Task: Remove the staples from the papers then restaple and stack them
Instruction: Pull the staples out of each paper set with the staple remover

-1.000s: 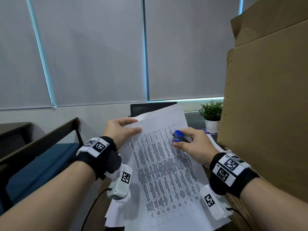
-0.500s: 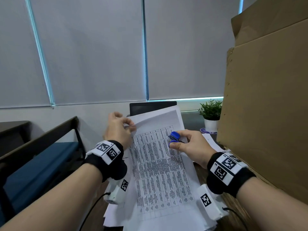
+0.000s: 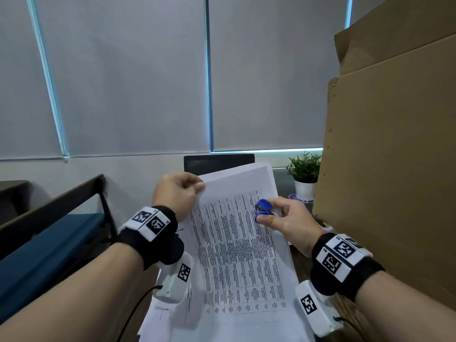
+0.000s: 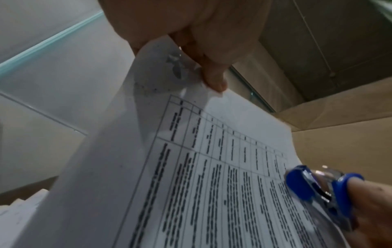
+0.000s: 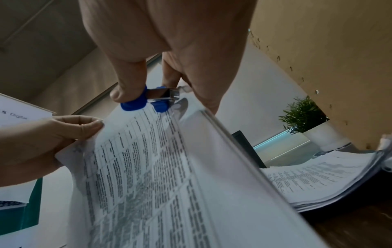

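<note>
A sheaf of printed table papers (image 3: 237, 255) is held up off the desk, tilted toward me. My left hand (image 3: 177, 193) pinches its top left corner (image 4: 176, 70) between thumb and fingers. My right hand (image 3: 283, 220) grips a blue staple remover (image 3: 263, 210) between thumb and forefinger, resting over the paper near its upper right edge. The remover's blue pads and metal jaws show in the left wrist view (image 4: 318, 189) and the right wrist view (image 5: 148, 99). No staple is clearly visible.
A large cardboard box (image 3: 394, 144) stands close on the right. A small potted plant (image 3: 305, 174) and a dark monitor (image 3: 218, 164) sit behind the papers. More printed papers (image 5: 322, 176) lie stacked on the dark desk. A blue-cushioned bench (image 3: 49, 238) is at left.
My left hand went from lying on the corner to curling round and pinching it, lifting the sheaf more upright. The right hand with the remover rose slightly with the paper.
</note>
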`<control>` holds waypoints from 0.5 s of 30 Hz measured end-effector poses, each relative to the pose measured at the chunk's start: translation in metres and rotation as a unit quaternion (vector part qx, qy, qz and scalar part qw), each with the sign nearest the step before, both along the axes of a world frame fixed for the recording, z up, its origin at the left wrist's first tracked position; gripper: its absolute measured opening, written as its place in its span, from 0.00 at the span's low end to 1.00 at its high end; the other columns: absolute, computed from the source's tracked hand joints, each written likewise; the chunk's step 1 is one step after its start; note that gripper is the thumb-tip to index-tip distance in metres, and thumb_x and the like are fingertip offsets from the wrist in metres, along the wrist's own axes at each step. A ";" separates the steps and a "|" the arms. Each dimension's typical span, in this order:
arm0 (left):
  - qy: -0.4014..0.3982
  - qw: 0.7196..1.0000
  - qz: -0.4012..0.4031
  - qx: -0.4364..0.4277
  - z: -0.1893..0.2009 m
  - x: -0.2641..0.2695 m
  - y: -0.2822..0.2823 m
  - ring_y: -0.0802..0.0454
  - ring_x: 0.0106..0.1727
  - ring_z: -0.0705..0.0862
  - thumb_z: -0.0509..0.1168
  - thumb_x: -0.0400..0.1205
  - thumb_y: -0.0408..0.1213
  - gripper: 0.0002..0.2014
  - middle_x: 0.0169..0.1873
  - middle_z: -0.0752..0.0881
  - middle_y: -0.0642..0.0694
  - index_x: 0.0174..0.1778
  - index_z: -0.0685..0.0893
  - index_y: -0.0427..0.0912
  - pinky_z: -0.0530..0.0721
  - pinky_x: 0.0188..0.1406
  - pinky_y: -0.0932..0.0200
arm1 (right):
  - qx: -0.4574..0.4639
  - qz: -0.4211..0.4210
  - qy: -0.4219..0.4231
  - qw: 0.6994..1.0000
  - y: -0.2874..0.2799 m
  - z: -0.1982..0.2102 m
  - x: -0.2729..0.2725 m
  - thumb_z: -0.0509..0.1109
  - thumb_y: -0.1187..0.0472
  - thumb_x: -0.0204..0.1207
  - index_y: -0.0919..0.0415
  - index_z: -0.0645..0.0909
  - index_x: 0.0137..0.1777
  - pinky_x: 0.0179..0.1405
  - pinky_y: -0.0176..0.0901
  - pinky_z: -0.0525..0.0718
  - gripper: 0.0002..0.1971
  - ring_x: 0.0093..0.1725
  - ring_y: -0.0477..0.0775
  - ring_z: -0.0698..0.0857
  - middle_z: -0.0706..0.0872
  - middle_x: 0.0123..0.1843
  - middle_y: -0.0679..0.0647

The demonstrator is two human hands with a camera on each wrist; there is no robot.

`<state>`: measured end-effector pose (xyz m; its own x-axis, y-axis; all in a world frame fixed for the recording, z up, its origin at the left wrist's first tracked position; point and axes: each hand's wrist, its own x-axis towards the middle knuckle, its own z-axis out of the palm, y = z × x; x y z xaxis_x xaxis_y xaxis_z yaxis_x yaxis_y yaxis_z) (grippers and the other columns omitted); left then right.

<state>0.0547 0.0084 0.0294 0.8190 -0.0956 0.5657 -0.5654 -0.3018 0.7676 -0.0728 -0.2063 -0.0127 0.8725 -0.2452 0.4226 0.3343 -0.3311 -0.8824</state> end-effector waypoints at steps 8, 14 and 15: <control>0.104 0.987 -0.063 -0.106 -0.006 0.001 0.010 0.53 0.29 0.80 0.77 0.74 0.36 0.07 0.29 0.85 0.46 0.34 0.86 0.42 0.80 0.25 0.67 | -0.002 -0.023 -0.022 0.999 -0.003 0.004 -0.003 0.80 0.64 0.67 0.49 0.86 0.48 0.67 0.52 0.82 0.12 0.58 0.51 0.87 0.89 0.55 0.53; 0.255 0.939 -0.182 -0.141 -0.020 -0.008 0.026 0.38 0.42 0.89 0.75 0.74 0.45 0.19 0.44 0.91 0.35 0.53 0.86 0.35 0.90 0.42 0.47 | -0.010 -0.057 -0.044 0.997 0.002 0.007 -0.006 0.82 0.63 0.68 0.49 0.87 0.49 0.66 0.62 0.82 0.12 0.56 0.53 0.87 0.89 0.53 0.52; 0.265 0.933 -0.197 -0.140 -0.022 -0.011 0.028 0.35 0.48 0.89 0.75 0.71 0.47 0.24 0.48 0.90 0.33 0.57 0.85 0.34 0.89 0.49 0.42 | -0.010 -0.062 -0.046 0.997 0.003 0.009 -0.007 0.81 0.63 0.68 0.50 0.87 0.50 0.66 0.62 0.82 0.13 0.55 0.52 0.87 0.89 0.52 0.51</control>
<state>0.0442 0.0366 0.0070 0.9238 -0.3569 0.1383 -0.1079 0.1040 0.9887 -0.0799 -0.2033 -0.0040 0.7928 -0.3398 0.5060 0.3695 -0.3922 -0.8424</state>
